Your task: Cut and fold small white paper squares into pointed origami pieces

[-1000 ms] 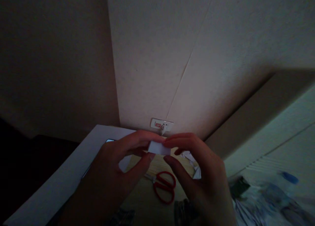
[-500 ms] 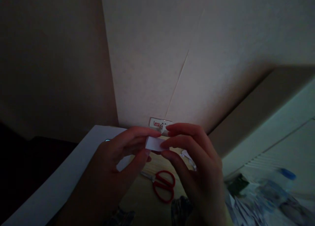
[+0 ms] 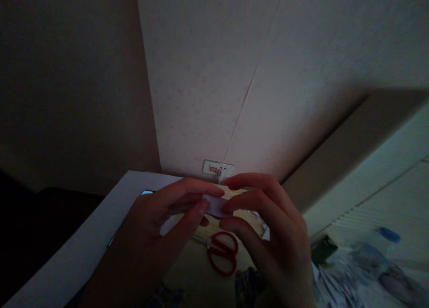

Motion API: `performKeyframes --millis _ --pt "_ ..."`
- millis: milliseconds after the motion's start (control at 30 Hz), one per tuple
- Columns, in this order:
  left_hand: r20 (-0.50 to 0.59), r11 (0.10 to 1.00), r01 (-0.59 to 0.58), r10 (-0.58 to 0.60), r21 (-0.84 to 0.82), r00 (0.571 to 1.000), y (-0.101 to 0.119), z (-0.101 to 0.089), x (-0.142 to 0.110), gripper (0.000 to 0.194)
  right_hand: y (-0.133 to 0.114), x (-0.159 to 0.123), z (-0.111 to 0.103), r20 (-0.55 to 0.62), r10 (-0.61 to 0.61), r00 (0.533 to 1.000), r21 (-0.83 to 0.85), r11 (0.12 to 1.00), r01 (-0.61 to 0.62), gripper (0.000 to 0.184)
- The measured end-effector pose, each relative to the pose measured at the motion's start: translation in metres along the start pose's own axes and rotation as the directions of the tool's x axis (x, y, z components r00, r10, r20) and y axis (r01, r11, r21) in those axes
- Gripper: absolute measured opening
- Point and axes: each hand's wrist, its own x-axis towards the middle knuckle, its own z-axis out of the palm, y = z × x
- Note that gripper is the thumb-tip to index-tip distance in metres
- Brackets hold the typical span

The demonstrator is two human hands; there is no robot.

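A small piece of folded white paper is held up between my two hands over the table. My left hand is closed on its left end, the thumb lying across its face and the index finger along the top. At its right end, my right hand pinches it with the middle finger over the front; the index finger is lifted clear. Fingers cover both ends. Below the hands, red-handled scissors lie on the light wood tabletop, their blades pointing left.
A large white sheet or board lies on the left, with a phone-like device partly behind my left hand. A socket with a plug is on the wall behind. Clear plastic bottles and bags crowd the right side, beside paper scraps.
Both hands have dropped slightly with the paper. My left thumb has slid up onto the paper's face, which now tilts and shows less. The right index finger stays raised.
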Motion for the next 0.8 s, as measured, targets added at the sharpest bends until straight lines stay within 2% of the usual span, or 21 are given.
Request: performKeyframes --millis 133,267,433,600,700,800 --pt "-0.068 1.0 0.026 -0.026 0.01 0.997 0.0026 -0.0004 -0.0039 0.016 0.002 0.0014 -0.0034 0.051 -0.001 0.999 0.02 1.0 0.0 0.013" --pt "-0.045 0.997 0.077 -0.076 0.017 0.996 0.0044 0.0007 -0.007 0.014 0.0036 0.0014 -0.0059 0.082 0.001 0.997 0.035 0.999 -0.004 0.011" --pt "-0.053 0.996 0.079 -0.077 0.046 0.996 0.0011 0.001 -0.0083 0.014 0.0057 -0.002 -0.0071 0.081 0.013 0.997 0.045 0.999 -0.017 0.01" --pt "-0.051 0.991 0.13 -0.132 -0.037 0.99 0.0017 -0.0001 -0.0082 0.014 0.008 -0.0062 -0.0084 0.058 -0.026 0.998 0.105 0.994 0.02 0.006" --pt "-0.028 0.987 0.143 -0.145 -0.066 0.989 0.0041 -0.0014 -0.0077 0.013 0.0085 -0.007 -0.0082 0.055 -0.064 0.996 0.156 0.986 0.055 0.004" --pt "0.046 0.987 0.132 -0.128 -0.091 0.991 0.0062 -0.0019 -0.0078 0.015 0.0084 -0.0078 -0.0075 0.05 -0.073 0.996 0.177 0.982 0.063 0.005"
